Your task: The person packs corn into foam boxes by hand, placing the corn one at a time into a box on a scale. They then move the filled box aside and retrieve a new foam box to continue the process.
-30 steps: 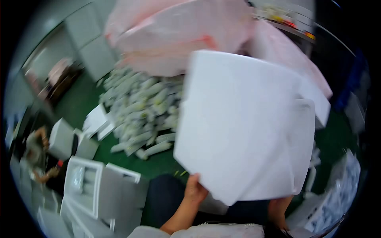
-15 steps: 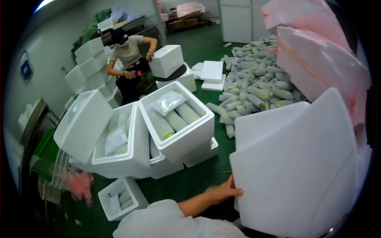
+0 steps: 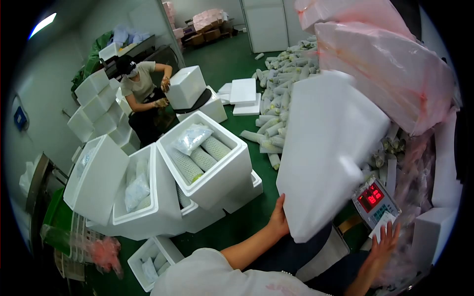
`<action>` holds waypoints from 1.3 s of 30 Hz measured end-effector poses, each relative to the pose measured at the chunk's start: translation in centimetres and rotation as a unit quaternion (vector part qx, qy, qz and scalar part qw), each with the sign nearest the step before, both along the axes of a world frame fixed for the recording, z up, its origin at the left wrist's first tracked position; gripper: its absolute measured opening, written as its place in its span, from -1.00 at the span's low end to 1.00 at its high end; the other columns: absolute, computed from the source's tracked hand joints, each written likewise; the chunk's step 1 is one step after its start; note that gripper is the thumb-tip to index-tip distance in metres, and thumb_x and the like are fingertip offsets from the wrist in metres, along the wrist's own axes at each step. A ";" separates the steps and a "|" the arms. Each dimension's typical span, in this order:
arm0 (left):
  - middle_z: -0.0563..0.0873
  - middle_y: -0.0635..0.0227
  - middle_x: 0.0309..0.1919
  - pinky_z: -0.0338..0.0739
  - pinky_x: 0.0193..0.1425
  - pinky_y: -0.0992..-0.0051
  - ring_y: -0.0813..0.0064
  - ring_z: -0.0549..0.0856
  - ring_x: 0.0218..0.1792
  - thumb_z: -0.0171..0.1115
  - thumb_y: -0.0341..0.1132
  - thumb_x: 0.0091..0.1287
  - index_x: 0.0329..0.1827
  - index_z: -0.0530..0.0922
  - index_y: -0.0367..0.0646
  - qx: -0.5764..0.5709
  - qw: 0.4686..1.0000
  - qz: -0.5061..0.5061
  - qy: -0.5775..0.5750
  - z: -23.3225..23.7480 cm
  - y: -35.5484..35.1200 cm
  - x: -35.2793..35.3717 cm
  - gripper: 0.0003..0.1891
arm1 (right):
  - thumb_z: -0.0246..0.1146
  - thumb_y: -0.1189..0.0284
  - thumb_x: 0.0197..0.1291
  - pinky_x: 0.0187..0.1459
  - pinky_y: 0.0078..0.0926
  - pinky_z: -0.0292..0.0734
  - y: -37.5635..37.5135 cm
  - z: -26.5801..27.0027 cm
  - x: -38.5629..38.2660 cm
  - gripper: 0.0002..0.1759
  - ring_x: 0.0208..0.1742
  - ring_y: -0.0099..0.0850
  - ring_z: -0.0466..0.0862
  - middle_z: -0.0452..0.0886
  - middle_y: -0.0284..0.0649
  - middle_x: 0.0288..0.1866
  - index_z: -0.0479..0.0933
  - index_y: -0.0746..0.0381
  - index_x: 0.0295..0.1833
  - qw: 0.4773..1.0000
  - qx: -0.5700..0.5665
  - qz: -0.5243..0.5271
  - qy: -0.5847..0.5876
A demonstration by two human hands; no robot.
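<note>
A white foam box (image 3: 326, 153) stands tilted in front of me, its right side blurred by motion. My left hand (image 3: 279, 217) grips its lower left edge, the fingers partly hidden behind it. Lower right, my right hand (image 3: 384, 249) is open with its fingers spread, apart from the box. Close to its fingertips are a white slip (image 3: 382, 226) and a scale display (image 3: 371, 198) with red digits. To the left, an open foam box (image 3: 237, 165) contains long net-wrapped produce (image 3: 216, 147) and a clear bag (image 3: 192, 138).
Another filled foam box (image 3: 165, 197) and a smaller one (image 3: 173, 251) stand at left. A co-worker (image 3: 143, 86) sits behind them, one hand at a closed foam box (image 3: 186, 86). Net-wrapped produce is heaped (image 3: 276, 108) on the floor. Pink-wrapped stacks (image 3: 380, 69) rise at right.
The foam box before me has turned and shifted left and up, with my left hand still on it. My right hand and the scale display have come into view. The whole view has shifted.
</note>
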State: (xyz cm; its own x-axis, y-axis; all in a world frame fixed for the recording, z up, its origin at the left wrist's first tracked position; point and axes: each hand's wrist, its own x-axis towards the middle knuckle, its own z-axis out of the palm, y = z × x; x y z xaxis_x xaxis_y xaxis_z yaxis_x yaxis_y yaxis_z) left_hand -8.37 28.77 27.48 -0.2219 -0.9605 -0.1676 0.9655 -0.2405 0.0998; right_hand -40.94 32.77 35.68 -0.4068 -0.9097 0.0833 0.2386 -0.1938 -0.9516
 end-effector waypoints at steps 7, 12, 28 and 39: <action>0.52 0.14 0.32 0.46 0.27 -0.19 -0.05 0.54 0.24 0.12 0.29 0.31 0.47 0.35 0.11 0.003 0.983 0.153 -0.098 -0.7 -7.7 4.7 -0.26 | 0.05 0.16 0.38 0.08 -0.16 0.38 9.3 -10.7 -12.3 -0.34 0.23 -0.19 0.44 0.42 -0.10 0.38 0.19 0.08 0.55 0.978 0.198 0.032 -0.054; 0.62 0.15 0.22 0.36 0.32 -0.13 -0.02 0.58 0.15 -0.06 0.38 0.35 0.36 0.44 -0.03 -0.200 0.929 0.240 -0.198 3.0 -30.8 22.8 -0.25 | 0.10 0.17 0.49 -0.28 -0.57 0.52 13.4 -7.8 -8.5 -0.57 -0.30 -0.50 0.64 0.70 -0.18 -0.18 0.54 0.29 0.19 0.984 0.109 -0.142 0.023; 0.68 0.13 0.13 0.56 0.15 0.29 0.30 0.70 0.09 0.14 -0.20 0.47 0.40 0.38 -0.18 -0.156 0.724 -0.369 -0.561 -0.6 -12.7 -12.6 -0.52 | 0.15 -0.06 0.35 0.48 -0.08 0.15 -2.6 9.2 -48.8 -0.26 0.48 -0.04 0.34 0.40 0.03 0.45 0.36 0.24 0.44 0.615 0.148 -0.468 0.617; 0.71 0.22 0.06 0.59 0.08 0.39 0.38 0.72 0.02 0.11 -0.29 0.49 0.32 0.47 -0.19 -0.193 0.687 -0.268 -0.647 2.3 -10.7 -9.4 -0.62 | 0.56 0.01 -0.21 0.01 -0.20 0.53 15.8 -1.3 -27.9 -0.28 -0.04 -0.06 0.63 0.64 -0.05 -0.11 0.58 0.26 0.01 0.740 0.187 -0.296 0.574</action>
State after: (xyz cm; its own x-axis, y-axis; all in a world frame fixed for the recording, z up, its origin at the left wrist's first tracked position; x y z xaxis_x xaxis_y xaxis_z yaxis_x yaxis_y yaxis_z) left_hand -17.76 18.06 29.78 -0.4656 -0.8278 -0.3131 -0.2082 -0.2413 0.9478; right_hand -68.80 48.56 34.42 -0.6006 -0.6469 0.4700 -0.7896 0.3876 -0.4756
